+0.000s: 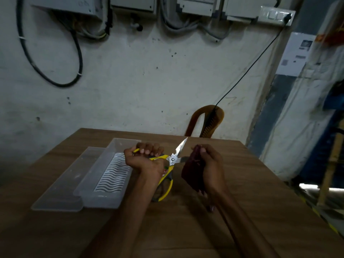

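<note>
Left hand (143,161) tight around scissors (174,158), right hand (211,169) around dark-red piece (191,173) at their blades.

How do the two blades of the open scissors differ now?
The upper blade points up toward the wall; the lower blade runs sideways toward the right hand. The upper blade is bare, while the dark red cloth in that hand hides the lower blade's tip. Both belong to the yellow-handled scissors gripped by the left hand.

A: Site type?
B: Utility or workshop room; electrical boxes (197,6) on a stained plaster wall (130,81); looped black cable (81,58); switch plate (273,14); plain wooden table (186,229); plastic chair (214,120).
</note>
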`<state>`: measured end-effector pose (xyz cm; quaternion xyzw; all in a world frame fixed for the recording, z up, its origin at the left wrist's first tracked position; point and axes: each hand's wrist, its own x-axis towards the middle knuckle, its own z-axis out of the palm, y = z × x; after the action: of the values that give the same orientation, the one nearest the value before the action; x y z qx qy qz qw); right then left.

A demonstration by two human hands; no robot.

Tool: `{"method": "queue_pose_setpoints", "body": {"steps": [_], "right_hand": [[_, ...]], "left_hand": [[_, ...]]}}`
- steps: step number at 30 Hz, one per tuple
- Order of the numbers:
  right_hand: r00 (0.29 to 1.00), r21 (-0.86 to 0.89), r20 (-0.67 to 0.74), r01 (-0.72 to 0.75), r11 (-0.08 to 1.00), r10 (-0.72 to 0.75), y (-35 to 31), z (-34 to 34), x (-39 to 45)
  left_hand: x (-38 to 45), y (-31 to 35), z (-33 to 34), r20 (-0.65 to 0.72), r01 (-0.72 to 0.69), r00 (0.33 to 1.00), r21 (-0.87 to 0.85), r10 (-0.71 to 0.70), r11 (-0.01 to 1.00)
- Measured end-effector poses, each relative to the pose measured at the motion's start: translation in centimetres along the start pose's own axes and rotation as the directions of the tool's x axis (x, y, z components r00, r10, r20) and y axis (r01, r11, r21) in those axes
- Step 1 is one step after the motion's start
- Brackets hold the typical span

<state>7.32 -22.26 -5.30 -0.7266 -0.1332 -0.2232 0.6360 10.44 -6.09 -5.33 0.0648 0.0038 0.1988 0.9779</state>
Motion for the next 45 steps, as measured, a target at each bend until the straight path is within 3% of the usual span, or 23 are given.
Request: {"method": "queue_pose_setpoints", "body": {"steps": [3, 5, 7, 21, 28, 31, 34, 37, 40, 45], "right_hand": [[0.972, -0.157, 0.143, 0.210, 0.965, -0.188, 0.1, 0.7, 0.1], [0.896, -0.299, 0.273, 0.426, 0.854, -0.351, 1.2, 0.9, -0.2], [0.839, -0.373, 0.355, 0.532, 0.760, -0.412, 2.2, 1.5, -0.3], [0.871, -0.408, 0.151, 0.485, 0.773, -0.467, -0.1, 2.8, 4.7], [0.981, -0.185, -0.113, 0.137, 0.973, -0.160, -1.5, 0.6, 6.5], [0.990, -0.168, -0.103, 0.082, 0.982, -0.100, -0.6, -0.1, 4.4], [0.990, -0.158, 0.065, 0.138, 0.978, -0.129, 0.7, 0.3, 2.1], [0.905, -0.308, 0.223, 0.417, 0.855, -0.361, 2.0, 1.3, 1.1], [0.891, -0.414, 0.185, 0.454, 0.789, -0.415, 2.3, 2.4, 1.7], [0.899, -0.432, 0.067, 0.417, 0.800, -0.432, 1.3, 3.6, 5.3]], "left_hand": [[0.1, 0.1, -0.1, 0.008, -0.006, 1.000, -0.019, 0.006, 1.000], [0.1, 0.2, -0.2, 0.016, -0.012, 1.000, -0.020, 0.012, 1.000], [0.1, 0.2, -0.3, 0.019, -0.017, 1.000, -0.008, 0.017, 1.000], [-0.2, -0.2, -0.3, 0.053, -0.046, 0.998, 0.054, 0.043, 0.997], [-0.7, -0.4, -0.1, 0.018, -0.029, 0.999, 0.043, 0.028, 0.999], [-0.3, -0.2, -0.3, 0.009, -0.031, 0.999, 0.034, 0.030, 0.999], [-0.1, -0.4, -0.4, 0.004, -0.027, 1.000, 0.030, 0.027, 0.999], [0.0, -0.5, -0.5, 0.003, -0.026, 1.000, 0.040, 0.026, 0.999], [-0.2, -0.5, -0.5, 0.018, -0.025, 1.000, 0.048, 0.024, 0.999], [-0.6, -0.9, -0.3, 0.024, -0.020, 1.000, 0.078, 0.018, 0.997]]}}
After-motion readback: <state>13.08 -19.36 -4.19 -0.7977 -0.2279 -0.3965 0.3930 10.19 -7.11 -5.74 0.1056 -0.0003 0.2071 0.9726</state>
